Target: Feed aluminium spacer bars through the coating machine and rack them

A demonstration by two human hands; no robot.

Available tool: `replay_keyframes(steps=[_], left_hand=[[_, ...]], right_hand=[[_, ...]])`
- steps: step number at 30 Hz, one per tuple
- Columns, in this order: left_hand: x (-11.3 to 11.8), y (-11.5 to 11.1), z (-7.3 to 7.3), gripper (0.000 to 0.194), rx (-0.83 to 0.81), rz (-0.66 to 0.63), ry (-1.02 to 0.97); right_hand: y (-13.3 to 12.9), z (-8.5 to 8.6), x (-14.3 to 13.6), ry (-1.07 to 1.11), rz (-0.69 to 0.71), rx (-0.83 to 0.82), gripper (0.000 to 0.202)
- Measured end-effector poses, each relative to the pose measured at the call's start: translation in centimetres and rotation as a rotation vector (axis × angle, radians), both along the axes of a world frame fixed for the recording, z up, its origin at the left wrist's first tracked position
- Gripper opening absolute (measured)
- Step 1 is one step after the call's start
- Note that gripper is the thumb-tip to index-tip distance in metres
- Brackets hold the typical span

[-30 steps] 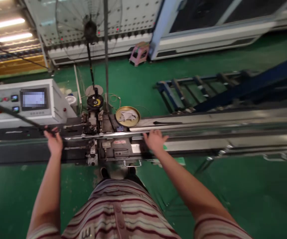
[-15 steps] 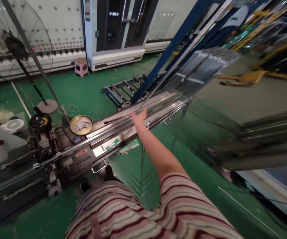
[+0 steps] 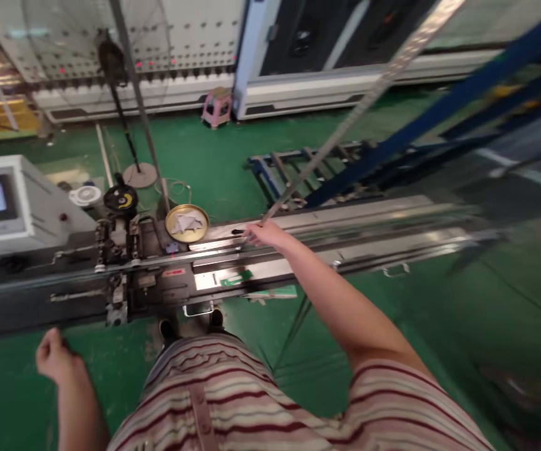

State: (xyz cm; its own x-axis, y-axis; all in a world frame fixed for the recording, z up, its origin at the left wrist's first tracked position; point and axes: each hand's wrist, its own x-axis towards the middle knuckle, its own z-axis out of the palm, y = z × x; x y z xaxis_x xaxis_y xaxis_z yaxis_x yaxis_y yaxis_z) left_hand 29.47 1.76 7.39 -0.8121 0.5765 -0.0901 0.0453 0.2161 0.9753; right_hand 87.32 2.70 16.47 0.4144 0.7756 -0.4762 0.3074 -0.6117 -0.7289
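Note:
My right hand (image 3: 263, 233) reaches over the long metal rail bench (image 3: 369, 216), its fingers bent down around a thin black stick (image 3: 237, 232). The stick's dark end pokes out to the left of my fingertips; the rest is hidden under the hand. Low on the left, in front of the bench, my left hand (image 3: 54, 356) hangs in a loose fist above the green floor, with nothing showing in it. A round gold-coloured tray (image 3: 171, 220) holding pale flat pieces stands left of my right hand.
A machine head (image 3: 119, 238) with rollers sits on the bench, beside a control box (image 3: 36, 200) with a lit screen. A slanting metal bar (image 3: 327, 144) and a blue beam (image 3: 392, 138) rise behind. Farther back are a pink stool (image 3: 216, 108) and a fan stand (image 3: 120, 113).
The view has turned left. My right hand has moved left along the bench onto the black stick, its fingers now curled. My left hand has come into view at the lower left.

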Motion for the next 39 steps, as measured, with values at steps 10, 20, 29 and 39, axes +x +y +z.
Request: replay_keyframes(steps=[10,20,29,39], left_hand=[[-6.2,-5.5,-4.5,0.046,0.176,0.122,-0.277],[-14.7,-11.4,-5.4,0.044,0.193,0.168,-0.382],[-22.6,-13.4,-6.1,0.045,0.186,0.136,-0.339],[-23.0,-4.5,-0.3,0.031,0.245,-0.204,-0.156]], right_hand=[[4.1,-4.0,-15.6,0.107,0.350,0.012,0.019],[8.6,-4.7,-33.8,0.075,0.542,0.013,0.024],[11.2,-4.2,-50.0,0.174,0.530,0.099,0.021],[11.4,1.0,-50.1,0.444,0.396,0.155,0.021]])
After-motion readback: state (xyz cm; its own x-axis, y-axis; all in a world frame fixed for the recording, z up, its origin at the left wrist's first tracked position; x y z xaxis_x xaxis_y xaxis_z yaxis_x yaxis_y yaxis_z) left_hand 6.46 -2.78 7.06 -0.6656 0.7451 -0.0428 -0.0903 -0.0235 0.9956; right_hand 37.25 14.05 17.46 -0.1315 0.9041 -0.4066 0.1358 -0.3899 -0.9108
